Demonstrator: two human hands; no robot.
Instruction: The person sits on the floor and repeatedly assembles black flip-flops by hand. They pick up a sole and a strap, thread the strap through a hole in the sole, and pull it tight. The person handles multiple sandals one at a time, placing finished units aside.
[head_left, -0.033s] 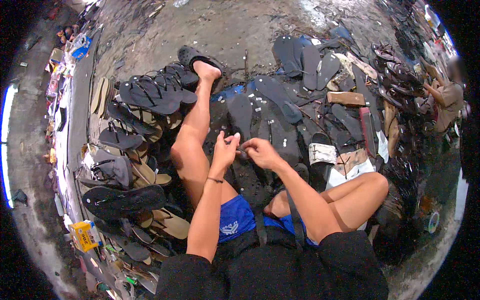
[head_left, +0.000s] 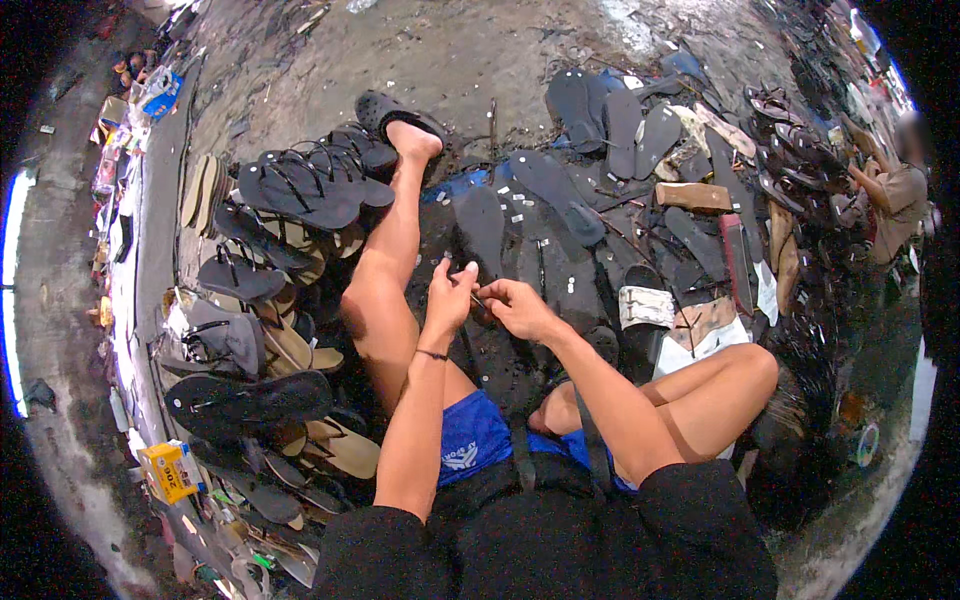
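My left hand (head_left: 451, 298) and my right hand (head_left: 520, 309) meet in front of me, fingertips almost touching. Both are closed in a pinch around a small, dark, thin piece, mostly covered by the fingers and too small to name. Just beyond them lies a dark sandal sole (head_left: 481, 222) dotted with small white bits. Another dark sole (head_left: 556, 198) rests to its right. A dark band circles my left wrist.
Left of my outstretched leg are piled black thong sandals (head_left: 300, 190) and a tan sandal (head_left: 340, 447). A yellow box (head_left: 170, 472) stands lower left. On the right are a wooden block (head_left: 692, 197), a red-sided bar (head_left: 736, 265) and loose soles (head_left: 622, 135). Another person (head_left: 890, 195) sits far right.
Both hands have shifted very slightly, with the right fingertips a little closer to the left thumb. The surrounding sandals and soles look unchanged.
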